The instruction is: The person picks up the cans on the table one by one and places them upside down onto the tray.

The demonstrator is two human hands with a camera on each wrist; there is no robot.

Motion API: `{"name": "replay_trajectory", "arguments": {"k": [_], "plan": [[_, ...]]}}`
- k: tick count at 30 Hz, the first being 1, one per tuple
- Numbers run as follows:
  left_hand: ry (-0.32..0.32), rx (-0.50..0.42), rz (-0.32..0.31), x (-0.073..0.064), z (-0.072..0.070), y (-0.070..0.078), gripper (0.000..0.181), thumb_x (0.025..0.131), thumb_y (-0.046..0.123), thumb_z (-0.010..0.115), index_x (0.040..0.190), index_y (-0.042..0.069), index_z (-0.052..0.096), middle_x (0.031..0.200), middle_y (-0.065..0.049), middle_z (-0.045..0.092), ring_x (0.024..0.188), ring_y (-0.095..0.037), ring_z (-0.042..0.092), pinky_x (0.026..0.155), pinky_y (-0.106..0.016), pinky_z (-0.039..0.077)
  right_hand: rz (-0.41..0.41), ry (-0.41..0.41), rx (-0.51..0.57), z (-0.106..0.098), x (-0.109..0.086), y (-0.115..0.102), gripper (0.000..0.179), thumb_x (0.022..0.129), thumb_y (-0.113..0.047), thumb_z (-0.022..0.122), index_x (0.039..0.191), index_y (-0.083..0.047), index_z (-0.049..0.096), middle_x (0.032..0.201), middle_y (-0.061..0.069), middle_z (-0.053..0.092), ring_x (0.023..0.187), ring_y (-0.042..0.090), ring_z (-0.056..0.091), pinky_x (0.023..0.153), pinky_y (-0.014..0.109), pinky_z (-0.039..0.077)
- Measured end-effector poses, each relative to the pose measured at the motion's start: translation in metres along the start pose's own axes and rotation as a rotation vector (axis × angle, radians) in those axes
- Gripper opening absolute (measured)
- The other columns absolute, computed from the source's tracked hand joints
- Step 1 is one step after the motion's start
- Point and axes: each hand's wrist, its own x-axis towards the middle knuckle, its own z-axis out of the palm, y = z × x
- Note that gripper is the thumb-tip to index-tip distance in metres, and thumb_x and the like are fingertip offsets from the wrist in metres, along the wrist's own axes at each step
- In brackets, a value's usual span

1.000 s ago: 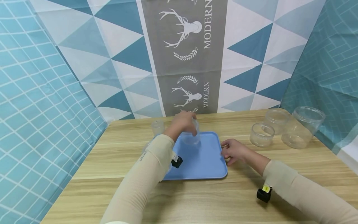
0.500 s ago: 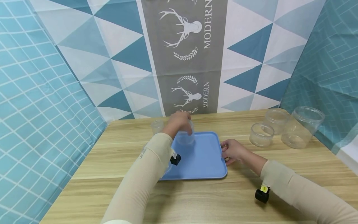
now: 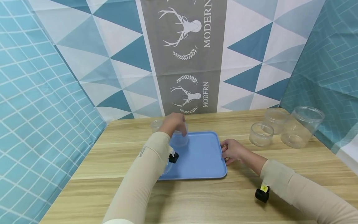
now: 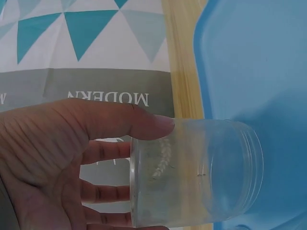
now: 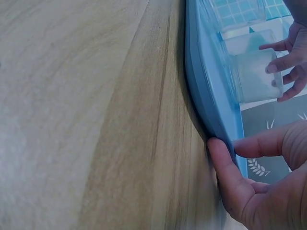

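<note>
Blue tray (image 3: 201,161): pinching its edge between thumb and fingers of the right hand (image 3: 233,150). To the left of this grip, partly hiding a clear container (image 3: 168,168) behind the sleeve (image 3: 137,186). Farther, gripping a clear jar (image 4: 225,172) with the left hand (image 3: 175,123), thumb along its side, over the tray's back left part; not being able to tell whether touching the tray with it. Well apart, rightward of the right hand, having three more clear jars (image 3: 300,129) on the wooden table (image 3: 195,202). Facing, behind both grips, a patterned cloth (image 3: 190,62).
</note>
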Motion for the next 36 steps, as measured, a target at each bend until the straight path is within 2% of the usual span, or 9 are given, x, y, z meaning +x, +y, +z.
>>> {"name": "replay_trajectory", "arguments": {"k": [5, 10, 14, 22, 30, 36], "plan": [[-0.011, 0.057, 0.011, 0.001, 0.0, -0.003, 0.06, 0.063, 0.022, 0.086, 0.119, 0.015, 0.064, 0.118, -0.006, 0.062, 0.104, -0.027, 0.056, 0.089, -0.042, 0.05, 0.004, 0.002, -0.001, 0.0, 0.0, -0.001, 0.06, 0.075, 0.021, 0.061, 0.131, 0.021, 0.037, 0.094, 0.019, 0.051, 0.071, 0.023, 0.06, 0.061, 0.041, 0.06], [-0.042, 0.116, 0.023, 0.001, 0.001, -0.003, 0.042, 0.063, 0.022, 0.085, 0.099, 0.014, 0.064, 0.102, -0.003, 0.063, 0.093, -0.024, 0.057, 0.08, -0.039, 0.051, 0.001, -0.008, 0.001, 0.0, 0.001, 0.0, 0.06, 0.076, 0.022, 0.06, 0.131, 0.021, 0.037, 0.095, 0.019, 0.051, 0.072, 0.024, 0.061, 0.061, 0.041, 0.06], [-0.045, 0.115, 0.026, -0.001, 0.002, -0.002, 0.039, 0.062, 0.02, 0.086, 0.093, 0.014, 0.063, 0.098, -0.002, 0.063, 0.089, -0.023, 0.057, 0.077, -0.039, 0.051, -0.002, -0.011, 0.003, 0.0, 0.001, 0.0, 0.059, 0.076, 0.022, 0.059, 0.13, 0.021, 0.037, 0.095, 0.019, 0.052, 0.072, 0.024, 0.061, 0.061, 0.041, 0.06], [-0.052, 0.139, 0.02, -0.003, 0.001, 0.002, 0.047, 0.061, 0.019, 0.089, 0.099, 0.013, 0.064, 0.103, -0.004, 0.065, 0.091, -0.023, 0.058, 0.082, -0.04, 0.052, -0.019, -0.026, 0.001, 0.0, -0.001, -0.001, 0.059, 0.075, 0.022, 0.059, 0.13, 0.022, 0.036, 0.094, 0.02, 0.052, 0.072, 0.024, 0.06, 0.061, 0.041, 0.06], [-0.069, 0.089, 0.004, -0.004, 0.003, 0.002, 0.045, 0.062, 0.017, 0.088, 0.099, 0.013, 0.062, 0.1, -0.002, 0.063, 0.091, -0.022, 0.058, 0.081, -0.04, 0.052, -0.021, -0.025, -0.005, 0.0, -0.001, 0.0, 0.059, 0.076, 0.021, 0.06, 0.13, 0.022, 0.036, 0.095, 0.02, 0.052, 0.073, 0.025, 0.06, 0.061, 0.041, 0.06], [-0.069, 0.094, 0.043, -0.006, 0.002, 0.007, 0.064, 0.062, 0.019, 0.088, 0.119, 0.014, 0.06, 0.12, -0.004, 0.059, 0.103, -0.025, 0.057, 0.085, -0.044, 0.051, -0.024, -0.025, -0.006, 0.0, -0.002, -0.001, 0.059, 0.077, 0.021, 0.061, 0.13, 0.021, 0.035, 0.096, 0.02, 0.052, 0.074, 0.024, 0.061, 0.062, 0.041, 0.06]]}}
